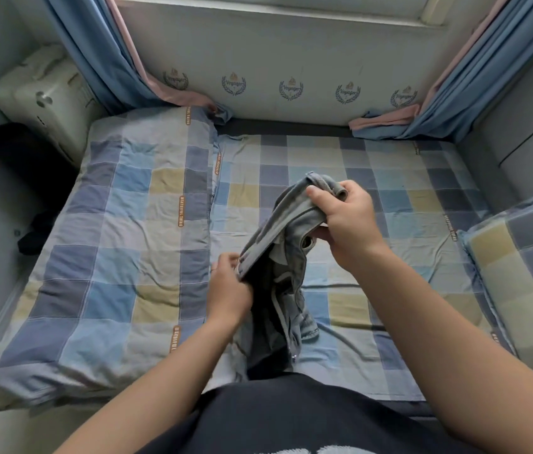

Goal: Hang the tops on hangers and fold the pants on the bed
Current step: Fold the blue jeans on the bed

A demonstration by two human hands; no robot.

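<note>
A pair of grey-blue denim pants (278, 257) hangs bunched in the air over the middle of the bed (389, 198). My right hand (343, 221) grips the waistband at its upper end, thumb on top. My left hand (230, 286) holds the other end of the waistband lower down, fingers curled round the cloth. The legs of the pants droop down toward my body, and their lower ends are hidden behind the bunched cloth. No tops or hangers are in view.
A folded checked quilt (121, 244) covers the bed's left half. A matching pillow (527, 267) lies at the right edge. Blue and pink curtains (101, 60) hang at both back corners. A white box (45, 96) and dark clothing (26, 158) sit left of the bed.
</note>
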